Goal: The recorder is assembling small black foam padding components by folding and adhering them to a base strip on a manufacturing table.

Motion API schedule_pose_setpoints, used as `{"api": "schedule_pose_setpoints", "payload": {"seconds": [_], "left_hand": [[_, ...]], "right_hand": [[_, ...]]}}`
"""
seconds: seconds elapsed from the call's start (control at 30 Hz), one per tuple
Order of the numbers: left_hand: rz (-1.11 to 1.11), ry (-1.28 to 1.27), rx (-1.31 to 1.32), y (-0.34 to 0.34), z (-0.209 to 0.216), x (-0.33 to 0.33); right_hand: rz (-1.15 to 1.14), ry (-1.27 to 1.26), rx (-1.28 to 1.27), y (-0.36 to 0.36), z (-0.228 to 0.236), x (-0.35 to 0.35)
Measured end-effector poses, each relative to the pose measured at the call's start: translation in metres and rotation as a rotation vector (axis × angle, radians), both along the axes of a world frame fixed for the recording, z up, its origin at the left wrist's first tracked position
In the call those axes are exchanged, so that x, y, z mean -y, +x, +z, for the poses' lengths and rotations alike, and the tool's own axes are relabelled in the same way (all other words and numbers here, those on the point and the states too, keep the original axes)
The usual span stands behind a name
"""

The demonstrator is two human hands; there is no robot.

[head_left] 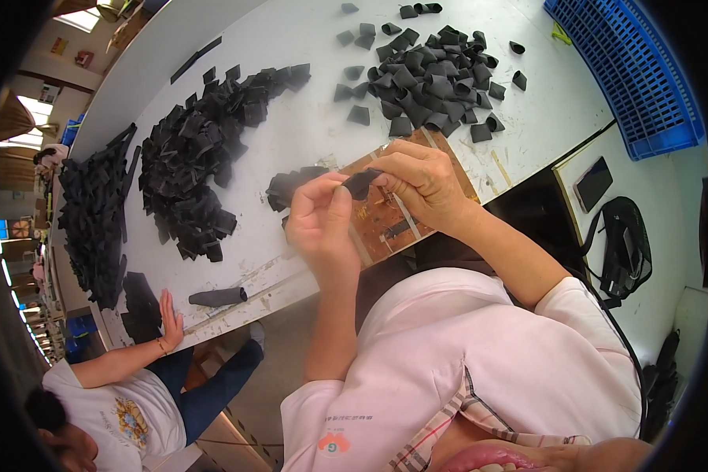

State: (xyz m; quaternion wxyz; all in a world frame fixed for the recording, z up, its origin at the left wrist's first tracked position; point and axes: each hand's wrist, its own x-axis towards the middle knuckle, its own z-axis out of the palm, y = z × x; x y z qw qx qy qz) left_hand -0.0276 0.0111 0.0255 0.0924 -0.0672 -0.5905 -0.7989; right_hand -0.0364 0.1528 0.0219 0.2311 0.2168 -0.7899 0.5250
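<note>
Between the fingertips of both hands is a small black fabric piece [360, 185], held up over a brown wooden board [370, 250]. My left hand [322, 212] pinches one end between thumb and fingers. At the other end, my right hand [425, 182] grips it with bent fingers. A small cluster of black pieces [287, 189] lies beside my left hand. Beyond the board is a pile of small open-ended black loops [433, 82]. Part of the held piece is covered by my fingers.
Heaps of flat black pieces [193, 149] and black strips [94, 212] cover the left of the white table [283, 118]. A blue crate [633, 79] stands at the far right, near a phone [593, 184] and a black mesh bag [625, 244]. A co-worker's hand [171, 322] rests at the table's left edge.
</note>
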Motion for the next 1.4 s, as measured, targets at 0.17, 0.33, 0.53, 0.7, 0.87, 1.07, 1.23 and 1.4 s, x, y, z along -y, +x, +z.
{"api": "schedule_pose_setpoints", "payload": {"seconds": [0.17,0.33,0.53,0.7,0.87,1.07,1.23,1.4], "left_hand": [[-0.026,-0.197,-0.04,-0.006,0.009,-0.003],[0.034,-0.172,-0.102,-0.009,-0.001,0.0],[0.067,-0.254,-0.219,-0.012,-0.009,-0.005],[0.07,-0.279,-0.255,-0.012,-0.013,-0.007],[0.065,-0.282,-0.164,-0.009,-0.012,-0.008],[-0.003,0.049,-0.046,0.012,-0.002,-0.006],[-0.037,-0.027,-0.034,0.028,0.002,-0.023],[-0.05,-0.036,0.03,0.032,-0.009,-0.021]], "right_hand": [[0.004,0.035,0.065,0.001,0.01,-0.004],[-0.03,0.31,-0.022,-0.002,0.021,-0.007],[-0.126,0.164,-0.196,-0.007,0.002,0.0],[-0.166,0.182,-0.238,-0.008,-0.005,0.004],[-0.151,0.252,-0.174,-0.001,0.005,0.0],[-0.083,-0.391,0.343,0.019,0.025,-0.003],[0.171,-0.939,0.816,0.039,0.02,0.003],[0.242,-1.036,1.013,0.048,0.003,0.003]]}}
